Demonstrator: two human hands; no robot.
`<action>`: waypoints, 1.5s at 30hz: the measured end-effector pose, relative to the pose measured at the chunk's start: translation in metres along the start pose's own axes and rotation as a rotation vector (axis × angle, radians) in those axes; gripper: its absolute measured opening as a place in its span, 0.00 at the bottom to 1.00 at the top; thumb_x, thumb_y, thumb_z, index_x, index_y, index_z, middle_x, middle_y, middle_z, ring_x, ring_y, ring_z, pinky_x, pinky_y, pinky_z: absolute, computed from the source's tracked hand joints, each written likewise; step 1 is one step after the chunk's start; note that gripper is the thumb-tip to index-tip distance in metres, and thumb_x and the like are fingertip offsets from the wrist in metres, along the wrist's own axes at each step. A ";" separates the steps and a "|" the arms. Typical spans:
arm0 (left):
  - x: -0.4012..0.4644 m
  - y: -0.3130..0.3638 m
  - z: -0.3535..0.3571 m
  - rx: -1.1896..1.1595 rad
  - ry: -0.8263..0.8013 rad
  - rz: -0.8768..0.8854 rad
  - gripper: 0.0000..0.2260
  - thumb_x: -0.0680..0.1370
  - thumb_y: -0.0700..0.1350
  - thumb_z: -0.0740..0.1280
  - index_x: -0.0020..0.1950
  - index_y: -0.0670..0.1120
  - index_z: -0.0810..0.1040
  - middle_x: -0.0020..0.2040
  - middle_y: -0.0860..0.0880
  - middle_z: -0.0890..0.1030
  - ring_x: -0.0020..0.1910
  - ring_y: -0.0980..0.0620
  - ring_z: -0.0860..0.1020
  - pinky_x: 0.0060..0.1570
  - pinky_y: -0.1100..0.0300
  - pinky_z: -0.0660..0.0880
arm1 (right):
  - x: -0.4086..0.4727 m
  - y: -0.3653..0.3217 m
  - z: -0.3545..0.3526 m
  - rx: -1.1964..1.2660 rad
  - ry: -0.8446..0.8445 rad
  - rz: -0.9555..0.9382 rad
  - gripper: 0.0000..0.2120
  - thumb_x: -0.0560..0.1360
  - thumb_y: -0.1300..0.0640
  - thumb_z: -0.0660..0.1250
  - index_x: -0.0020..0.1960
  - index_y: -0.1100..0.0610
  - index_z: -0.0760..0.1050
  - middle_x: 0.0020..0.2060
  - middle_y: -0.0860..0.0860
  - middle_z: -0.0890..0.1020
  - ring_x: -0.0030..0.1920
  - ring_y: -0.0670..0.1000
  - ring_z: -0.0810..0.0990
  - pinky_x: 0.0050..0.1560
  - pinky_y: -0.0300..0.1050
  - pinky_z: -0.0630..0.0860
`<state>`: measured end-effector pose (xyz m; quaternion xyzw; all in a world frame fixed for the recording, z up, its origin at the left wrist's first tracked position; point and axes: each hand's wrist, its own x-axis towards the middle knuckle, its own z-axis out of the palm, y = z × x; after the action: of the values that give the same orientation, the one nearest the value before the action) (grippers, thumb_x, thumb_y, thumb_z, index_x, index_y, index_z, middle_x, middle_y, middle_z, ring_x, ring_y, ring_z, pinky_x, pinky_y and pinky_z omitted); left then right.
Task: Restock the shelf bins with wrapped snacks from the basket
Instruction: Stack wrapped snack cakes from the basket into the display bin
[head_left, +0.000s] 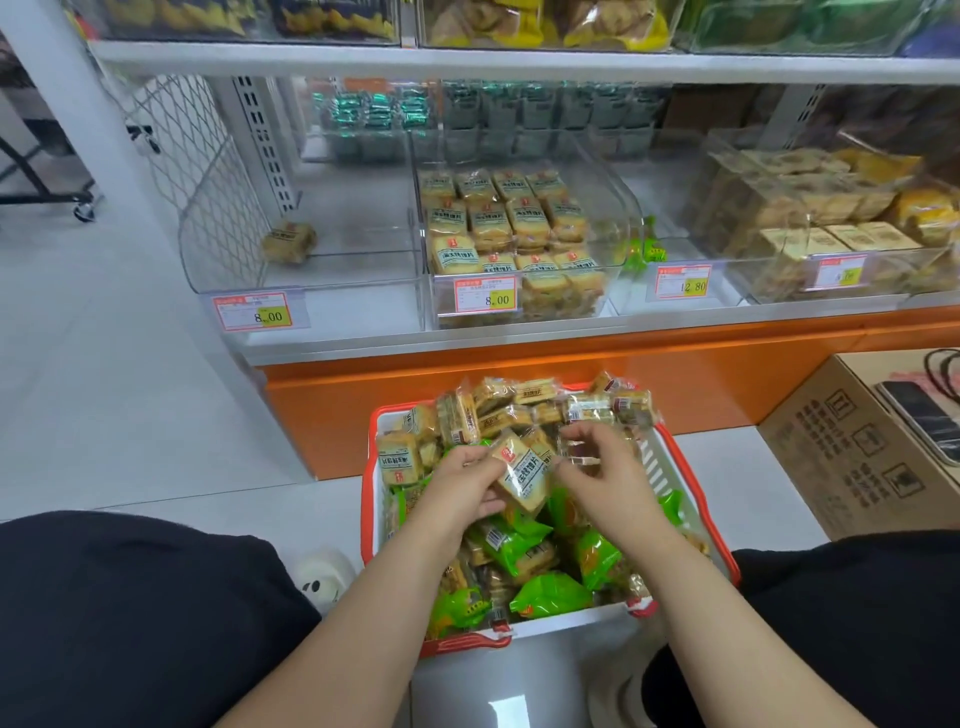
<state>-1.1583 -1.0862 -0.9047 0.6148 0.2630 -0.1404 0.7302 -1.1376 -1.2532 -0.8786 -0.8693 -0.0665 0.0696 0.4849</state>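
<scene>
A: Down at the knees, both arms reach into the red-rimmed basket (375, 525), which sits on the pale floor (130, 415) between the person's dark-clothed legs.

B: And the left hand (464, 486) has one! Fingers curled round a tan wrapped snack (521, 475), tilted on its corner, thumb on its face.

A: The right hand (605, 467) is just beside it, fingertips pinching a clear-wrapped packet (576, 457) at the top of the heap (its label is too blurred to read).

B: The basket is heaped, tan packs mounded at the far rim, green packs (550, 595) nearer us. The pile overtops the far edge.

A: Open floor to the left of the basket. On the right, a cardboard box (852, 452) stands near, with a phone (919, 421) lying on it.

B: Beyond the basket, the orange shelf base (519, 374), then the clear bins. The left bin (311, 270) holds one lone snack at the back corner, plenty of room.

A: The middle bin (618, 228) is stacked in rows almost to its front lip. The right bin (727, 156) is piled with packs too.

B: Price tags (258, 310) hang on the front edges.
</scene>
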 end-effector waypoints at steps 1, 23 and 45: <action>-0.002 0.004 0.000 0.000 -0.017 0.012 0.12 0.79 0.41 0.67 0.62 0.43 0.74 0.49 0.46 0.81 0.41 0.54 0.80 0.44 0.61 0.80 | -0.001 -0.004 0.000 -0.051 -0.079 -0.007 0.20 0.73 0.51 0.72 0.61 0.46 0.69 0.54 0.40 0.76 0.54 0.42 0.75 0.53 0.42 0.75; 0.046 0.193 -0.030 1.773 0.338 0.924 0.27 0.81 0.54 0.59 0.79 0.51 0.56 0.78 0.49 0.60 0.77 0.48 0.56 0.76 0.44 0.43 | 0.158 -0.134 -0.033 -0.029 0.218 -0.150 0.21 0.72 0.47 0.73 0.56 0.50 0.64 0.51 0.48 0.75 0.48 0.50 0.75 0.46 0.43 0.69; 0.067 0.195 -0.031 1.837 0.355 0.896 0.19 0.82 0.48 0.57 0.73 0.54 0.64 0.69 0.47 0.72 0.68 0.45 0.70 0.76 0.50 0.44 | 0.218 -0.129 -0.012 -0.486 -0.144 -0.085 0.27 0.75 0.42 0.68 0.70 0.50 0.67 0.67 0.54 0.75 0.63 0.56 0.75 0.60 0.50 0.74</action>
<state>-1.0068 -1.0078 -0.7841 0.9879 -0.0942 0.0902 -0.0841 -0.9274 -1.1559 -0.7744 -0.9495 -0.1521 0.0927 0.2584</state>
